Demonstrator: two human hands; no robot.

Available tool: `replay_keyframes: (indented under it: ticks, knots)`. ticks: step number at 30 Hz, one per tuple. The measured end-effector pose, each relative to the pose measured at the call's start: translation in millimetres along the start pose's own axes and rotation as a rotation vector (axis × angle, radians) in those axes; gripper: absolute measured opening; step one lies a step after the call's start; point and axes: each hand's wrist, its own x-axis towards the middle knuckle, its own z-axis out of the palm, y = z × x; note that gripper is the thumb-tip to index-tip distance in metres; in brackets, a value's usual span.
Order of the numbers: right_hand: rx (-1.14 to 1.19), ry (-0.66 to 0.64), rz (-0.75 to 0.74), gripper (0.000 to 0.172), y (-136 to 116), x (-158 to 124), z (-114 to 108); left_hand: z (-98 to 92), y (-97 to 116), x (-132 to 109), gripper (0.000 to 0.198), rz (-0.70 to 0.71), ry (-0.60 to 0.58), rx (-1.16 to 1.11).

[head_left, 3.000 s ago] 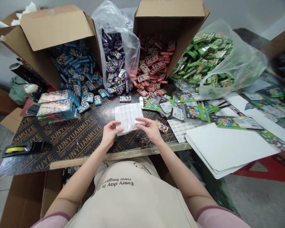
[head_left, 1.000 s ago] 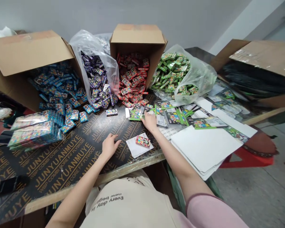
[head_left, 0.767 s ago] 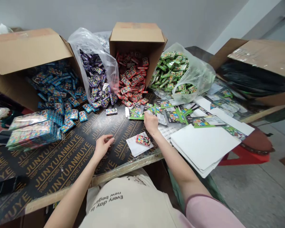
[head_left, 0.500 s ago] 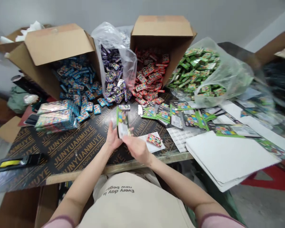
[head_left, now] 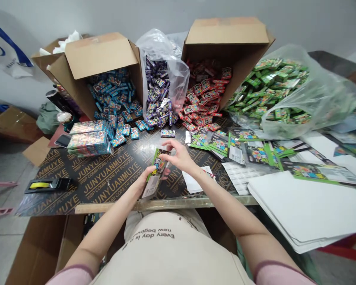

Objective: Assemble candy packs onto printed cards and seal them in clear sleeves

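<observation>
My left hand (head_left: 146, 179) grips a flat printed packet (head_left: 154, 172), black and green with a pale lower panel, tilted above the front of the table. At the packet's upper end is my right hand (head_left: 175, 153), its thumb and fingers pinched at the edge. Just beyond my hands lies a small purple-and-white box (head_left: 167, 133) on the dark table. To the right, my right forearm partly covers a white sheet (head_left: 192, 183) and the red packet on it. Several more black-and-green packets (head_left: 218, 143) lie spread out to the right.
Open cartons hold small blue boxes (head_left: 112, 93) and red boxes (head_left: 206, 95). Clear bags contain purple boxes (head_left: 157, 89) and green boxes (head_left: 264, 89). Wrapped stacks (head_left: 87, 140), a tape dispenser (head_left: 49, 185) and white boards (head_left: 302, 206) lie around the table (head_left: 106, 182).
My right hand has moved from the packet's lower end to its upper end. The packet has come lower and leans more. The camera view has shifted left.
</observation>
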Motion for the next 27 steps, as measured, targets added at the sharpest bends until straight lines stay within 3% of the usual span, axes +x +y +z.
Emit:
replay_keyframes:
  ticks: [6,8,10,14,17,21,23,25,27]
  knots:
    - [-0.077,-0.36,-0.091,0.027,-11,-1,-7,-4.8,13,-11,0.058,0.062,-0.015,0.112]
    - [-0.128,-0.406,-0.061,0.036,-11,-1,-9,-4.2,17,-14,0.054,0.059,-0.008,0.151]
    - [-0.114,-0.419,-0.019,0.046,-10,-1,-10,-3.0,19,-16,0.046,0.057,0.016,0.165]
    - [0.109,-0.468,0.019,0.03,-8,2,-7,-2.6,24,-19,0.048,0.058,0.004,0.218]
    - [0.172,-0.43,-0.017,0.033,-8,3,-6,-4.6,27,-22,0.053,0.093,-0.044,0.308]
    - [0.237,-0.462,-0.014,0.033,-9,1,-5,-6.4,24,-22,0.047,0.113,0.0,0.291]
    - [0.234,-0.473,0.002,0.043,-10,1,-4,-5.6,20,-21,0.044,0.076,0.03,0.232]
    - [0.214,-0.438,0.011,0.053,-11,1,-1,-3.9,18,-21,0.043,0.041,0.073,0.177]
    - [0.219,-0.333,0.027,0.049,-11,1,2,-2.3,18,-21,0.045,0.032,0.122,0.137]
